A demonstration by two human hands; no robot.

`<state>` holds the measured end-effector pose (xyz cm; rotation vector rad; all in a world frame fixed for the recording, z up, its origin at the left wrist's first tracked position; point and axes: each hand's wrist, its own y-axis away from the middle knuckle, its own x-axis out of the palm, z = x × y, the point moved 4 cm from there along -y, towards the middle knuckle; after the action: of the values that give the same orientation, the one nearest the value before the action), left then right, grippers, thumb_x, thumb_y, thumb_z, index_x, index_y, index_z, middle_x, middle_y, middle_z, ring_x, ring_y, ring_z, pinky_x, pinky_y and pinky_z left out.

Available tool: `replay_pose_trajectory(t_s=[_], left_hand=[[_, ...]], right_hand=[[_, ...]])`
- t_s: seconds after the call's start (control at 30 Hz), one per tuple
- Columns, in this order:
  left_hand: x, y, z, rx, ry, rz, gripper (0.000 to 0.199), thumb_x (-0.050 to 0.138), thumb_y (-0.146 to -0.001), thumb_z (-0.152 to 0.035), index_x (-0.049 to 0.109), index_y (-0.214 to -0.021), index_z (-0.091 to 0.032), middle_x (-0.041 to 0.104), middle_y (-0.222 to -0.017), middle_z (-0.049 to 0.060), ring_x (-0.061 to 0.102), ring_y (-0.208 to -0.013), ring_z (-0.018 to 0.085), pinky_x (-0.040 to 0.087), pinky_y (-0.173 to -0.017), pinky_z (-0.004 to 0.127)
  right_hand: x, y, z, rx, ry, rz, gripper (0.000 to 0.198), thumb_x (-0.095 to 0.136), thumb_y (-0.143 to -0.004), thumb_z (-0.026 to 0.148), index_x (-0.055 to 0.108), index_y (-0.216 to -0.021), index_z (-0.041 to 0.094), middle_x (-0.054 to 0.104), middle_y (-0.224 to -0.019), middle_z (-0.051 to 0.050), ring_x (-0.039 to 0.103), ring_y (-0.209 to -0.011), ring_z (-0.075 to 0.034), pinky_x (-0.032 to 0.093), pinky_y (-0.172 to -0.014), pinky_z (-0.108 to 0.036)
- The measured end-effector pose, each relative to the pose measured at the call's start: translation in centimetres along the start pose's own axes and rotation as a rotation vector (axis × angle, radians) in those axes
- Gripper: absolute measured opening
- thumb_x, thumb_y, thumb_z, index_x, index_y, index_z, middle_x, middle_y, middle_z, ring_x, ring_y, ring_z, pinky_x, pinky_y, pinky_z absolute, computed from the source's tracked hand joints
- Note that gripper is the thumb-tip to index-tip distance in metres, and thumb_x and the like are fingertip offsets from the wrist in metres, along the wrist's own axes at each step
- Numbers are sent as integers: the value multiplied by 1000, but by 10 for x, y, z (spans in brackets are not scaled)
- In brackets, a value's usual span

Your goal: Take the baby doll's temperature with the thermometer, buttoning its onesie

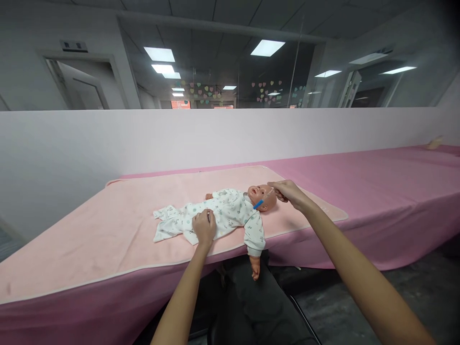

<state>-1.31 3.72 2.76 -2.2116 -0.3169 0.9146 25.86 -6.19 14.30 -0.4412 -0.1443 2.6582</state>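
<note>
Peach mat [89,230], right grip [287,191] pinching blue-tipped stick [258,204]

We get soft, med. light; panels [268,48] glare in the glass [215,67]; faint shadows on mat [136,201]; floor [381,282] v. dark. We see wide-lens bend nr edges, top R corner black.

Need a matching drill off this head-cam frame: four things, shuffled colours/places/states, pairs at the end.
Column 1
1. doll
2. left hand
3. right hand
4. mat

Column 2
A. holding a thin blue-ended stick
B. peach, with a pale edge
C. lying on its back in white printed clothes
D. at the lower part of the clothed body

Pairs: 1-C, 2-D, 3-A, 4-B
</note>
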Motion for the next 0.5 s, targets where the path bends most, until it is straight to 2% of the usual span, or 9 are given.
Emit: replay_pose_trajectory(t_s=[0.1, 0.33, 0.5], left_hand=[[-1, 0, -1, -8, 9, 5, 24, 38, -85, -27, 60, -80, -20, 65, -78, 4, 55, -75, 19, 33, -77, 34], [-5, 0, 1, -13, 63, 15, 23, 39, -85, -29, 60, -79, -21, 63, -72, 2, 55, -73, 18, 35, -78, 33], [-6, -1, 5, -8, 97, 36, 23, 41, -85, -32, 60, -80, -22, 62, -72, 1, 55, -72, 18, 36, -76, 33]], right_hand=[[-1, -1, -1, 8, 5, 25, 36, 56, -72, 38, 37, -47, 19, 34, -38, 7, 29, -35, -4, 21, -36, -20], [1, -11, -7, -25, 25, -85, 41, 51, -73, 39, 31, -42, 21, 28, -34, 7, 24, -33, -4, 18, -35, -20], [6, -20, -13, -46, 10, -81, 44, 51, -73, 42, 29, -42, 21, 26, -35, 7, 22, -34, -4, 18, -36, -21]])
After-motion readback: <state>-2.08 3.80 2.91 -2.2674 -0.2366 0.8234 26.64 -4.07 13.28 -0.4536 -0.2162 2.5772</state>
